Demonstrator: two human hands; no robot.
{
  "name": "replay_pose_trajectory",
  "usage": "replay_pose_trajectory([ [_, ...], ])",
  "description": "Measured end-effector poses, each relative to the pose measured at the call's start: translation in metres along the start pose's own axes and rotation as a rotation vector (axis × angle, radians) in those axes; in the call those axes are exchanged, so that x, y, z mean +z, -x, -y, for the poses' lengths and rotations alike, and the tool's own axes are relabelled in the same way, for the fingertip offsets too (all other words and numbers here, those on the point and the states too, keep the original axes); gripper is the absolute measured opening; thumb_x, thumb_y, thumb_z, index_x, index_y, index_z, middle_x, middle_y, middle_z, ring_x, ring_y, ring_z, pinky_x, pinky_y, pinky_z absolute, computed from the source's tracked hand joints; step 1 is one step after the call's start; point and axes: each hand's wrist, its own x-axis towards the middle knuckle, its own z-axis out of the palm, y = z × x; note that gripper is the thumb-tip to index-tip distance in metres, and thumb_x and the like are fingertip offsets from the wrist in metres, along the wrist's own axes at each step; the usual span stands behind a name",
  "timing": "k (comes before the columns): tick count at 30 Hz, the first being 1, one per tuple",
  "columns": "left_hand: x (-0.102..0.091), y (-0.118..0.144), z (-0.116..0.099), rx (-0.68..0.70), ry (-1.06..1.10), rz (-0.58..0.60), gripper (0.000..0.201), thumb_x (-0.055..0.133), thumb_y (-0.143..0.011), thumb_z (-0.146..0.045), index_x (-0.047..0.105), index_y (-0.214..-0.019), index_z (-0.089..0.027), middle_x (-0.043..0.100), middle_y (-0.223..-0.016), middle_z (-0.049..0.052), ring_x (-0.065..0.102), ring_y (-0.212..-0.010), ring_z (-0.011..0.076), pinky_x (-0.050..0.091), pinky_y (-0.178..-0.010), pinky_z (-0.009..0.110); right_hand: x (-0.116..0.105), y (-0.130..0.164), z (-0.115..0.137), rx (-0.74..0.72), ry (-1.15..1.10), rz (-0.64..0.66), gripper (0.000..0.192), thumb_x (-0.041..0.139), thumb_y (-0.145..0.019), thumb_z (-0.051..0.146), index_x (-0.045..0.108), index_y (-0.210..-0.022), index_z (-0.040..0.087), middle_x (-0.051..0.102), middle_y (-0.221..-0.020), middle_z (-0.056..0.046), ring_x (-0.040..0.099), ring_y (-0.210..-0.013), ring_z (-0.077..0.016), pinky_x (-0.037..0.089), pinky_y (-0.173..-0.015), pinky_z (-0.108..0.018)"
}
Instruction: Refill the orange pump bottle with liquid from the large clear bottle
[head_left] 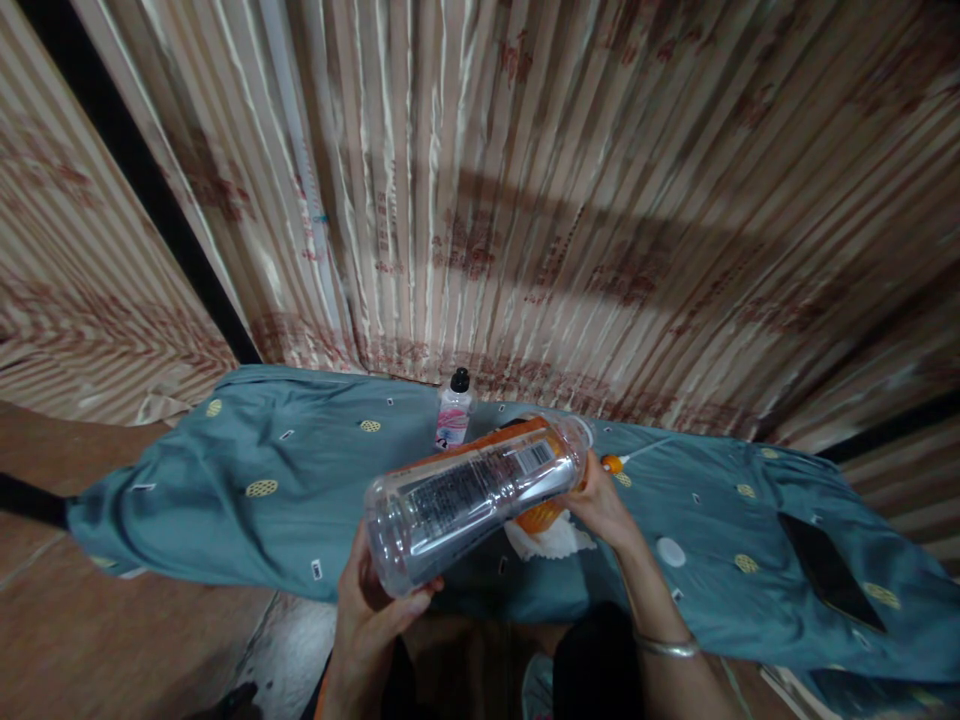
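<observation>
Two hands on clear plastic bottle (480, 490), held near-horizontal above teal cloth-covered bench (247, 470), left hand (375, 610) fingers wrapped round base, right hand (600, 500) fingers gripping neck end, sm. black-capped bottle (454, 412) behind, white cap (670, 551) and dark phone (825, 570) to right.

A small black-capped bottle (454, 410), a white cap (670, 551) and a dark phone (825, 570) lie on teal cloth (247, 470).

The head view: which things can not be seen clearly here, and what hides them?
- Label text on the clear bottle: too small and blurred.
- Orange object: mostly hidden behind the bottle.
- Right hand: fingers hidden by the bottle's neck.
- Left hand: palm covered by the bottle's base.
- Small bottle: label too small to read.
- Dark flat object: too dim to identify.
</observation>
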Motion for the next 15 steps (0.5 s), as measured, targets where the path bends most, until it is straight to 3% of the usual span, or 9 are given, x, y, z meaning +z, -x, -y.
replay_pose_trajectory([
  [8,0.0013,0.0012,0.0001,-0.028,0.032,-0.042,0.091,0.101,-0.044,-0.048,0.067,-0.123,-0.02,0.077,-0.083,0.003,0.066,-0.058,0.0186,0.054,-0.057,0.029,0.0011,0.0004,0.0028,-0.007,-0.029,0.014,0.079,0.088,-0.063,0.056,0.06,-0.131,0.025,0.075,-0.122,-0.01,0.071,-0.115,-0.0345,0.056,-0.105,-0.05],
  [15,0.0006,0.0011,-0.0004,-0.025,0.029,-0.032,0.088,0.101,-0.045,-0.048,0.068,-0.121,-0.02,0.075,-0.077,0.001,0.067,-0.059,0.0198,0.053,-0.057,0.029,0.0001,0.0001,-0.0001,-0.006,-0.001,0.005,0.084,0.087,-0.062,0.061,0.06,-0.132,0.023,0.075,-0.119,-0.011,0.07,-0.116,-0.0362,0.054,-0.108,-0.051],
])
